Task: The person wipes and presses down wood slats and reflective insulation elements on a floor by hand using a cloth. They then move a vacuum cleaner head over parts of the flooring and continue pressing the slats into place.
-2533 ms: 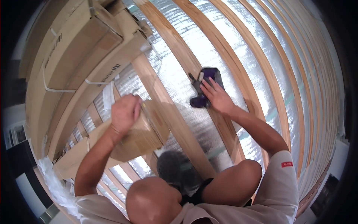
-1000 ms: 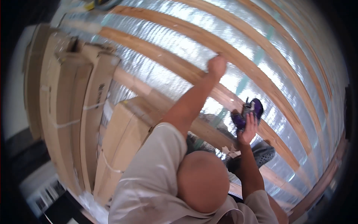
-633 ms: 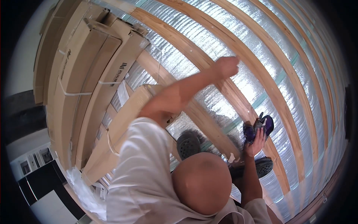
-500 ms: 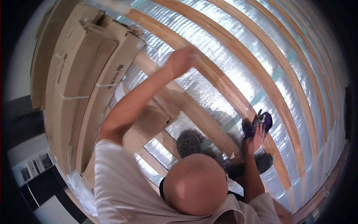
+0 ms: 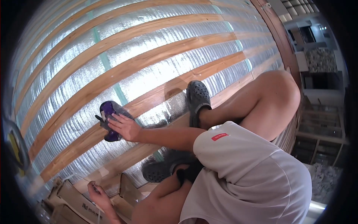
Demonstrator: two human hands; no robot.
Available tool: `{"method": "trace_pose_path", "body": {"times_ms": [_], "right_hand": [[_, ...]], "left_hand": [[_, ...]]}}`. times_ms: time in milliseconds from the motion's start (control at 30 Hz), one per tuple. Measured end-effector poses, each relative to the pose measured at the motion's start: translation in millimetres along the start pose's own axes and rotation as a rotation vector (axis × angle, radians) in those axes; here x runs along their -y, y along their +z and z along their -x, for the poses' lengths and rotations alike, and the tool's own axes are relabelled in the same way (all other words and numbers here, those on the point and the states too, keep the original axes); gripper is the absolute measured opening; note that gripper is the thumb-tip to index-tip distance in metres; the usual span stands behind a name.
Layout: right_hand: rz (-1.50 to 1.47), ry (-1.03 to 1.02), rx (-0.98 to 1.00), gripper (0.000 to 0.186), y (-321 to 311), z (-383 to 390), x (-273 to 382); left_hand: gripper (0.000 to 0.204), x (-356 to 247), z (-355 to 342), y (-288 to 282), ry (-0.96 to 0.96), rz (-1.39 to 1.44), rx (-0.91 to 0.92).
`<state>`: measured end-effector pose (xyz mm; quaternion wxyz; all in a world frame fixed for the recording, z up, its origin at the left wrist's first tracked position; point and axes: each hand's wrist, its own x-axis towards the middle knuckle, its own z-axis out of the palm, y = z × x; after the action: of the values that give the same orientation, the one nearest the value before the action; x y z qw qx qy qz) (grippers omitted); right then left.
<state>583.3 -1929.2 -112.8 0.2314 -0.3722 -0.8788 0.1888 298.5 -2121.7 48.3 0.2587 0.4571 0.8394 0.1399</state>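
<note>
My right hand (image 5: 126,128) lies with fingers stretched and spread across a purple and dark grey tool (image 5: 109,106), which rests on a wooden batten (image 5: 75,150) over silver foil sheeting (image 5: 139,59). My left hand (image 5: 99,196) is low, near the cardboard boxes (image 5: 84,206), its fingers closed round a small dark object too small to name. My dark perforated clogs, one higher up (image 5: 198,98) and one lower (image 5: 156,172), are on the battens and foil, either side of my right forearm.
Parallel wooden battens with green tape strips cross the foil. A dark and yellow looped object (image 5: 18,149) is at the far left. A brown timber edge (image 5: 276,37) runs along the right, with shelving (image 5: 317,123) and other furnishings beyond it.
The view has swung round, putting the boxes at the bottom left. My left hand has dropped from over the battens toward the boxes. My right hand has stayed on the purple tool.
</note>
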Motion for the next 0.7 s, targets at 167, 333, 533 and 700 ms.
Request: {"method": "trace_pose_path", "body": {"times_ms": [167,333,533,700], "right_hand": [[-0.040,-0.082,0.060,0.053,-56,61,-68],[0.109,0.278,-0.034,0.063,-134,112,-121],[-0.065,0.768,-0.029,0.059,-217,140,-174],[-0.057,0.837,0.144,0.037,-315,169,-210]], "left_hand": [[0.019,25,3,16,0.221,0.040,-0.120],[0.033,7,4,-11,0.228,-0.160,0.065],[0.032,4,-2,-15,0.356,-0.171,0.115],[0.032,-16,-1,-14,0.305,-0.124,0.178]]}}
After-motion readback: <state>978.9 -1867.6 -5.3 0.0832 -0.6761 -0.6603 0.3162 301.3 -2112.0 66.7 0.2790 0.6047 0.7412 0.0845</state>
